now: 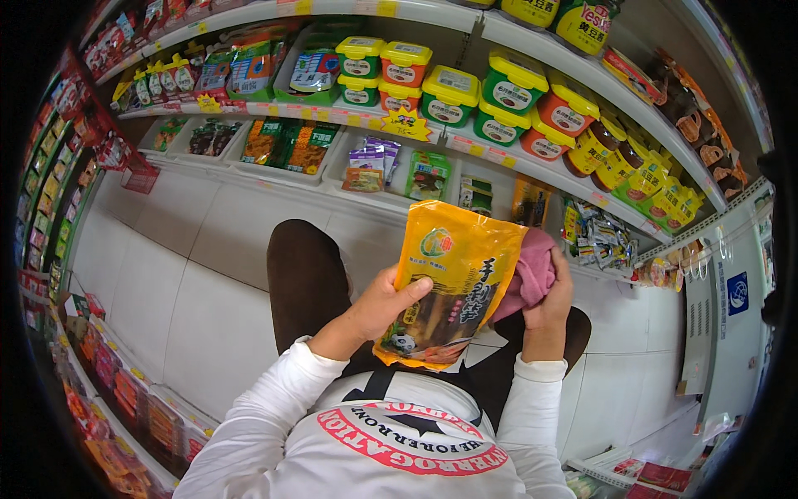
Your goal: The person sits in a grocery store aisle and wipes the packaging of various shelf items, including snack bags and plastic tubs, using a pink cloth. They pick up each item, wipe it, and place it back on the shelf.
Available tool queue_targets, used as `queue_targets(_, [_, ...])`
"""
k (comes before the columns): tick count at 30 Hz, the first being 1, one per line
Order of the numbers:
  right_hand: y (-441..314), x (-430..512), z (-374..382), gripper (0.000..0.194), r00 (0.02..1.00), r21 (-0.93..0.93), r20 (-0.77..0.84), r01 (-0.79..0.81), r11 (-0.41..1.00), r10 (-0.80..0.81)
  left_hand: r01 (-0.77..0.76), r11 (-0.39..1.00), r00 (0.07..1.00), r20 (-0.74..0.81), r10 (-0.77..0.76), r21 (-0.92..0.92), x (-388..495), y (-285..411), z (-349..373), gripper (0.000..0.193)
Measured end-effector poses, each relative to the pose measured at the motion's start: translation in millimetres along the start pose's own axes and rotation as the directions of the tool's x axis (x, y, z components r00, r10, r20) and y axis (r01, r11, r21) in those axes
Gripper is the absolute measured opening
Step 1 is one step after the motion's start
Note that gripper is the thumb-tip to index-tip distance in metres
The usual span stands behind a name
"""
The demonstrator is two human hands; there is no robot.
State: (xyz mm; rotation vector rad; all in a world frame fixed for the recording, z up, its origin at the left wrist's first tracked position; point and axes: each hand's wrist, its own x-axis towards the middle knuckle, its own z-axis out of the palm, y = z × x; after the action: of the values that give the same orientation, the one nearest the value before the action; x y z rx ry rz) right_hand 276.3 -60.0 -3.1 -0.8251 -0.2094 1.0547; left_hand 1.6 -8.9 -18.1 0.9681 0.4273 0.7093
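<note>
My left hand grips a yellow plastic food pouch by its left edge, thumb across the front. The pouch is tilted, and its printed face with a clear lower window is turned up towards me. In my right hand is a bunched pink cloth, held against the pouch's right edge. Part of the cloth is hidden behind the pouch. Both hands are above my lap, between my bent knees.
Ahead, a shelf carries yellow-lidded tubs, sauce jars and bagged goods. Below it, white bins hold more packets. Shelving with red packets stands at my left, a pale cabinet at my right. The floor is tiled.
</note>
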Motion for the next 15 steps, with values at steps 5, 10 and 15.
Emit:
queue_targets(5, [-17.4,-34.9,63.4,0.051,0.929,-0.088,0.371,0.056,0.995,-0.019,0.085,0.991,0.995,0.066,-0.078,-0.107,4.8,2.2,-0.9,0.037])
queue_targets(10, [-4.9,-39.9,59.5,0.047,0.913,-0.363,0.408,0.168,0.916,-0.005,0.150,0.988,0.983,0.115,-0.145,-0.034,11.4,5.8,9.9,0.036])
queue_targets(15, [-1.0,-41.5,47.1,0.024,0.955,-0.332,0.282,0.181,0.926,-0.086,0.120,0.991,0.988,0.088,-0.124,0.056,13.9,12.7,8.0,0.037])
